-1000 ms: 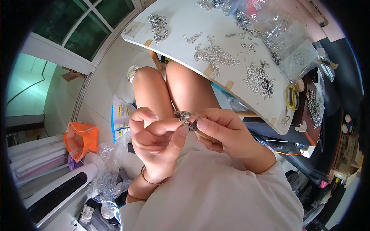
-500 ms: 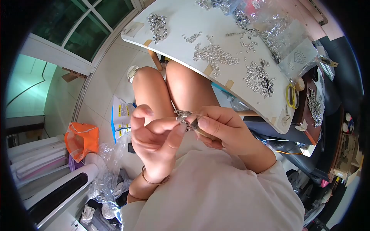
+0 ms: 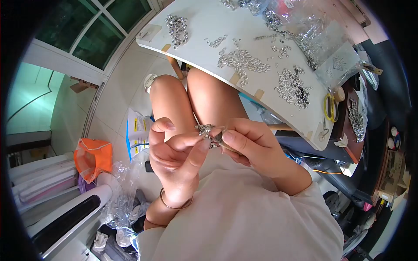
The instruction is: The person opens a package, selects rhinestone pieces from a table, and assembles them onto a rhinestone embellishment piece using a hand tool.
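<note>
My left hand point(image 3: 176, 152) pinches a small silvery jewelry piece point(image 3: 203, 130) between thumb and forefinger, above my lap. Its other fingers are curled or raised, and a thin bangle point(image 3: 175, 204) circles the wrist. Opposite it, my right hand point(image 3: 250, 141) is closed around a small tool point(image 3: 219, 138) with a dark metal tip and a tan lower part. Fingers hide most of this tool, so its exact kind does not show. The tip meets or nearly meets the right side of the jewelry piece.
On the white table point(image 3: 200, 48) lie several piles of silvery pieces point(image 3: 244, 61), plastic bags point(image 3: 337, 63), yellow-handled scissors point(image 3: 330, 108) and a tape roll point(image 3: 338, 93). An orange bag point(image 3: 92, 160) and a white-and-blue packet point(image 3: 137, 132) stand on the floor to the left.
Both hands stay almost in place. The jewelry piece and the tool tip have shifted only very slightly between my fingers.
</note>
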The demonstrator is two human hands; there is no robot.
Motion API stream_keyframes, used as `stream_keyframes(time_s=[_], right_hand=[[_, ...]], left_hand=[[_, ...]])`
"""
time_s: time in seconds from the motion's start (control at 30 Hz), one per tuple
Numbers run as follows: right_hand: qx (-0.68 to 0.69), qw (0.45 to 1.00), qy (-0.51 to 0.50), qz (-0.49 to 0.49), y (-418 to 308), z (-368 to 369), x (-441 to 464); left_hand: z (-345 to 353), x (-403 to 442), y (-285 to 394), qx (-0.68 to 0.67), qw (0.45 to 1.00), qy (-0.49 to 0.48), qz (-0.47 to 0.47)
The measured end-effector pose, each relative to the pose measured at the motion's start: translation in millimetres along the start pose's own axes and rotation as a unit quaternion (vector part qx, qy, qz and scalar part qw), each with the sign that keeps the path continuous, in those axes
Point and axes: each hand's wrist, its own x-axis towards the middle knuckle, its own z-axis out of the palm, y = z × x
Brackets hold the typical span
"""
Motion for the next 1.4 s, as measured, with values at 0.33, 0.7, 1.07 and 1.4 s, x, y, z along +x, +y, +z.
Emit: stream_keyframes(time_s=[0.33, 0.7, 1.07, 1.4], right_hand=[[-0.392, 0.846, 0.130, -0.338, 16, -5, 5], [-0.591, 0.640, 0.200, -0.449, 25, -9, 7], [-0.579, 0.666, 0.191, -0.429, 24, -7, 2], [-0.377, 0.856, 0.115, -0.336, 12, 0, -1]], left_hand=[[4, 1, 3, 0.011, 1.000, 0.003, -0.023], [6, -2, 6, 0.030, 0.999, -0.023, -0.005], [7, -5, 6, 0.071, 0.997, -0.023, 0.021], [6, -6, 6, 0.070, 0.997, -0.035, 0.027]])
